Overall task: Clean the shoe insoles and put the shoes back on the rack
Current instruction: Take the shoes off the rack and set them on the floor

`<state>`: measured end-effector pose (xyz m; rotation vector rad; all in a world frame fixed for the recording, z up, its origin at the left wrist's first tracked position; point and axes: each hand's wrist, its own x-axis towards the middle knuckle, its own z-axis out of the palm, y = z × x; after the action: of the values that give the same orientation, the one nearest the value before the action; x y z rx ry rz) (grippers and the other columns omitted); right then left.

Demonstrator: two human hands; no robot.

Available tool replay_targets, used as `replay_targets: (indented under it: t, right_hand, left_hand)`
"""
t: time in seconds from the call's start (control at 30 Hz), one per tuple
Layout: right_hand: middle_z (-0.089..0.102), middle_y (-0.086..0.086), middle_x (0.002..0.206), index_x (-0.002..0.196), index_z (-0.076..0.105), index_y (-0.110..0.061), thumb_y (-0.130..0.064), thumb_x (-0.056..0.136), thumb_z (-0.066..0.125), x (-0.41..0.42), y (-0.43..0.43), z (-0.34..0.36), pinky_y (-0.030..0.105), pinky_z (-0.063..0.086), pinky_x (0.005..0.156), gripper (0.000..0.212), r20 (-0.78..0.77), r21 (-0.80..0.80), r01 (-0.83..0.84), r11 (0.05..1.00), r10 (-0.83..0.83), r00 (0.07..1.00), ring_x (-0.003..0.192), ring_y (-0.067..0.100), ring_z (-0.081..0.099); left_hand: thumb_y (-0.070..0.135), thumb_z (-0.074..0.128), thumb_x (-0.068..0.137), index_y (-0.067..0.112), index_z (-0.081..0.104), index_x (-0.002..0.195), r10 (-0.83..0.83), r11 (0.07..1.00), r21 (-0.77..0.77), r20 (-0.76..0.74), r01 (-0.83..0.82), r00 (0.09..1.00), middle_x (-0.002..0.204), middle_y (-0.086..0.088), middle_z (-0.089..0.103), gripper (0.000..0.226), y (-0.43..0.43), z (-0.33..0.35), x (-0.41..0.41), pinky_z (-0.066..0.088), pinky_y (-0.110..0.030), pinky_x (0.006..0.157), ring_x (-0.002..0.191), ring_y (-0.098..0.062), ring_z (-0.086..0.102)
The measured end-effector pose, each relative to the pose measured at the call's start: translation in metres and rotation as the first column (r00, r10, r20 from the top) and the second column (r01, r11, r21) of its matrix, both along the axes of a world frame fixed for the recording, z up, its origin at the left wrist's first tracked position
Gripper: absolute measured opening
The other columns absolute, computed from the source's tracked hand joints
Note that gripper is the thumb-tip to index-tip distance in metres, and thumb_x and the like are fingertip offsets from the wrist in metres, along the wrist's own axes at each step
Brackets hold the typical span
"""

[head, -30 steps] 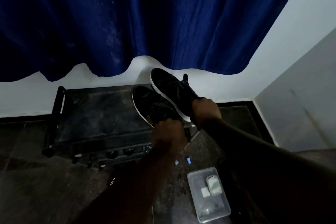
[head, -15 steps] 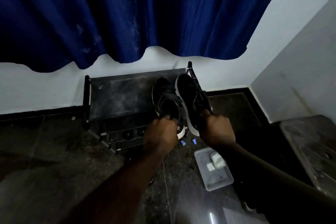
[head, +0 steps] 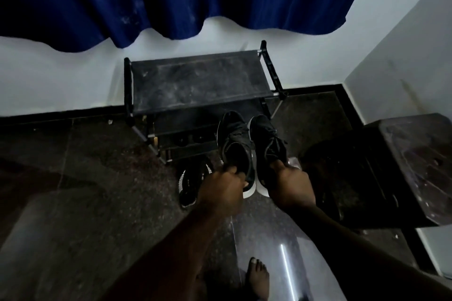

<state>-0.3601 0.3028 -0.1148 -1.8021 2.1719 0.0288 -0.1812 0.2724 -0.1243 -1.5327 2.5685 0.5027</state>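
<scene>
Clutching left shoe (head: 234,146) by its heel in left hand (head: 221,189), right shoe (head: 267,144) in right hand (head: 291,186), toes toward front right corner of rack (head: 195,80).

The left hand (head: 221,188) grips the heel of one black white-soled sneaker (head: 234,144). The right hand (head: 291,186) grips the second black white-soled sneaker (head: 266,144) at its heel. Both toes point toward the black fabric-shelved metal shoe rack (head: 195,80).

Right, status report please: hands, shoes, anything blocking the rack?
Left hand grips black shoe, right hand grips second shoe. Both held before rack, not yet shelved. Patterned sneaker on floor at rack's foot.
</scene>
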Motion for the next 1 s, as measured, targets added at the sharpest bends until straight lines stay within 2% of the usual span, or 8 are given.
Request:
replay_targets:
  t: [0.17, 0.27, 0.5, 0.67, 0.87, 1.0]
  right_hand:
    - [0.070, 0.012, 0.111, 0.117, 0.058, -0.016, -0.024, 0.093, 0.057, -0.003, 0.013, -0.035, 0.039, 0.050, 0.075, 0.026, 0.044, 0.135, -0.033, 0.990, 0.027, 0.999, 0.098, 0.039, 0.067]
    - [0.069, 0.015, 0.111, 0.119, 0.057, -0.014, -0.016, 0.091, 0.056, -0.006, 0.011, -0.055, 0.040, 0.052, 0.078, 0.029, 0.045, 0.207, -0.051, 0.977, 0.043, 0.998, 0.100, 0.040, 0.067]
    - [0.068, 0.017, 0.115, 0.128, 0.057, -0.014, -0.017, 0.092, 0.058, -0.018, -0.002, -0.129, 0.040, 0.052, 0.082, 0.035, 0.083, 0.280, -0.095, 0.955, 0.075, 0.994, 0.105, 0.039, 0.066]
    - [0.068, 0.019, 0.116, 0.126, 0.058, -0.013, -0.021, 0.094, 0.060, -0.024, -0.013, -0.204, 0.040, 0.051, 0.084, 0.033, 0.105, 0.299, -0.123, 0.946, 0.095, 0.990, 0.107, 0.041, 0.065]
    - [0.066, 0.021, 0.118, 0.130, 0.057, -0.014, -0.017, 0.093, 0.057, -0.020, -0.024, -0.304, 0.043, 0.054, 0.088, 0.037, 0.058, 0.307, -0.126, 0.943, 0.114, 0.992, 0.109, 0.043, 0.064]
    - [0.068, 0.020, 0.111, 0.128, 0.058, -0.014, -0.015, 0.093, 0.057, -0.015, -0.036, -0.368, 0.045, 0.057, 0.084, 0.036, 0.043, 0.262, -0.141, 0.955, 0.135, 0.990, 0.102, 0.043, 0.067]
  left_hand:
    - [0.035, 0.052, 0.102, 0.019, 0.066, 0.113, 0.043, 0.996, 0.082, 0.037, -0.046, 0.998, 0.122, -0.002, 0.061, 0.024, 0.020, -0.038, -0.004, 0.050, -0.038, 0.085, 0.112, -0.031, 0.062]
    - [0.034, 0.054, 0.101, 0.019, 0.067, 0.115, 0.055, 0.993, 0.104, 0.053, -0.060, 0.997, 0.124, -0.003, 0.062, 0.024, 0.023, -0.060, -0.010, 0.050, -0.038, 0.086, 0.113, -0.031, 0.062]
    - [0.032, 0.058, 0.098, 0.018, 0.070, 0.114, 0.110, 0.980, 0.164, 0.045, -0.116, 0.993, 0.122, -0.005, 0.066, 0.025, 0.014, -0.130, -0.025, 0.050, -0.036, 0.087, 0.110, -0.031, 0.065]
    - [0.030, 0.058, 0.098, 0.019, 0.069, 0.118, 0.111, 0.975, 0.184, 0.073, -0.123, 0.991, 0.127, -0.005, 0.066, 0.025, 0.007, -0.201, -0.025, 0.051, -0.036, 0.092, 0.114, -0.029, 0.064]
    - [0.025, 0.062, 0.094, 0.020, 0.070, 0.117, 0.134, 0.970, 0.198, 0.070, -0.145, 0.989, 0.124, -0.005, 0.066, 0.025, -0.003, -0.298, -0.021, 0.054, -0.037, 0.090, 0.110, -0.030, 0.066]
    - [0.018, 0.061, 0.092, 0.017, 0.068, 0.121, 0.117, 0.976, 0.177, 0.067, -0.127, 0.991, 0.127, -0.007, 0.065, 0.030, -0.014, -0.358, -0.021, 0.052, -0.037, 0.090, 0.112, -0.031, 0.065]
